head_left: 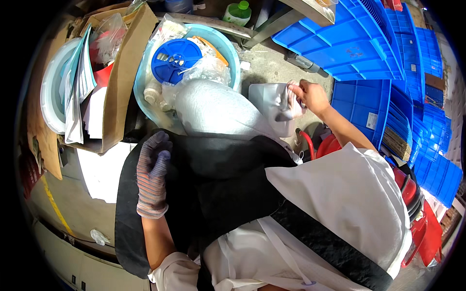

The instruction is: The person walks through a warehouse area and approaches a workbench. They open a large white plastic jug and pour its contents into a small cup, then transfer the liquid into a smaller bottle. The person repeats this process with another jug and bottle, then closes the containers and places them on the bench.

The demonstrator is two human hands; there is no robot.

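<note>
My left hand (154, 174) wears a striped knit work glove and rests over the black apron (213, 169) on my lap. Its fingers are slightly bent, with the thumb apart, and nothing shows in them. Out to the right, my bare right hand (310, 96) has its fingers closed on a pale striped glove (295, 103), which hangs bunched below them. Just behind the glove is a translucent white plastic container (267, 99). A large bundle in white foam sheet (213, 109) lies between that container and the apron.
A light-blue tub (234, 53) holds a blue spool (175, 60) and plastic bags. To its left stands a cardboard box (119, 97) with papers. Blue plastic crates (361, 104) are stacked at the right, beside something red (329, 145). A green-capped bottle (238, 13) stands at the back.
</note>
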